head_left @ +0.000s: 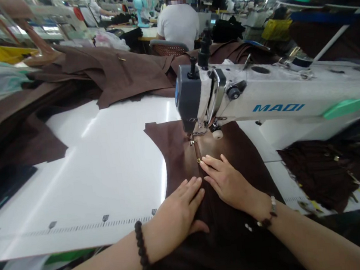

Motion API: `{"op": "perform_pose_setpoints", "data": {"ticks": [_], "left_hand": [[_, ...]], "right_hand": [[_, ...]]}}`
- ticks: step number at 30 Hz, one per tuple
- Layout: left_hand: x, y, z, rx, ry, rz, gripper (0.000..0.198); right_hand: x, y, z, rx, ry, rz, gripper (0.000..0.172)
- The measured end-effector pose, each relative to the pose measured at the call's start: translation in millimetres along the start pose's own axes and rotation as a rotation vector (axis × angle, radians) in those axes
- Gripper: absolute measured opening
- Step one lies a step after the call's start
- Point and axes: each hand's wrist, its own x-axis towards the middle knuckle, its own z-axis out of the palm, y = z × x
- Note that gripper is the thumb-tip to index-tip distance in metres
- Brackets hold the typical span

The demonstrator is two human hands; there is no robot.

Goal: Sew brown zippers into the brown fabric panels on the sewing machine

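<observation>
A dark brown fabric panel (174, 144) lies under the needle of a sewing machine (276, 98) marked MAOI. Down its middle runs a zipper (197, 150) with a small brass-coloured pull (199, 160), just in front of the presser foot (191, 142). My left hand (183, 208) rests flat on the panel, left of the zipper line, fingers stretched out and thumb spread. On the other side my right hand (227, 179) lies on the fabric, fingers apart, its fingertips beside the zipper pull. Neither hand grips anything that I can see.
The white table (114, 160) has a ruler scale along its front edge. Brown fabric pieces (120, 70) are heaped at the back and left. A dark bundle with zippers (330, 170) lies right. Beyond, a person in a white shirt (178, 22) sits near a blue fan (144, 4).
</observation>
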Motion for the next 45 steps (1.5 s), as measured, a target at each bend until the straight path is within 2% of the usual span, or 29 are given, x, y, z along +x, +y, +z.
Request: {"op": "perform_pose_setpoints", "data": {"ticks": [9,19,25,29,32,36,41,45], "left_hand": [[9,-14,3.9,0.003,0.002,0.019,0.075],[20,-31,3.2,0.025,-0.011,0.026,0.075],[27,-40,0.3,0.009,-0.023,0.018,0.074],[32,-46,-1.2,-0.004,-0.019,0.024,0.071],[34,-49,-2.8,-0.015,-0.018,0.019,0.068],[32,-51,-6.4,-0.028,-0.026,0.021,0.063],[17,-45,-10.2,-0.041,0.004,-0.027,0.055],[4,-28,-7.8,-0.078,0.018,-0.031,0.056]], "right_hand": [[13,-2,-2,-0.034,-0.024,0.061,0.040],[37,0,6,-0.039,0.062,0.144,0.041],[55,-2,9,-0.073,0.064,0.222,0.044],[67,5,10,-0.101,0.071,0.205,0.041],[72,17,8,0.025,0.092,0.225,0.035],[59,28,-2,0.235,0.109,0.180,0.036],[14,8,-4,0.000,0.009,0.159,0.045],[-5,-3,3,-0.034,-0.036,0.095,0.047]]}}
